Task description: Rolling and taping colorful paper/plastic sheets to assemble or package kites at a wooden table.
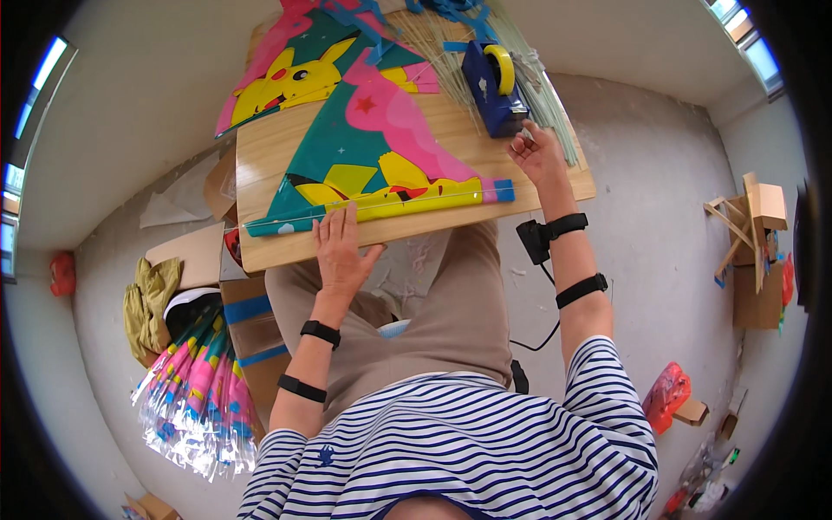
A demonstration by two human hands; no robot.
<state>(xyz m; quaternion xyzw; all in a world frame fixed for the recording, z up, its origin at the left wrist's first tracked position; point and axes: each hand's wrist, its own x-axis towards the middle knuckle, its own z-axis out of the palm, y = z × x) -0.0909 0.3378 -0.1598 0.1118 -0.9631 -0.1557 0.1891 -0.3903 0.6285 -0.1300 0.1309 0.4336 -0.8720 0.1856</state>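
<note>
Seemingly partway: the printed sheet (364, 143) is folded only nearside, left grip (341, 253) opened flat there; right grip (539, 156), by the tape dispenser (484, 97), can't tell if pinching.

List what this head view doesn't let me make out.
Right hand: too small in the head view to tell whether its fingers pinch anything.
Far sheet: head view, partly covered by the near sheet.
Blue strips: head view, cut off by the top edge.

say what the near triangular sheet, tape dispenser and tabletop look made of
Near triangular sheet: probably thin plastic film or coated fabric, smooth, with crisp folds.
Tape dispenser: likely hard plastic, slightly glossy, with a moulded-looking blue body.
Tabletop: satin wood or laminate, showing grain.
</note>
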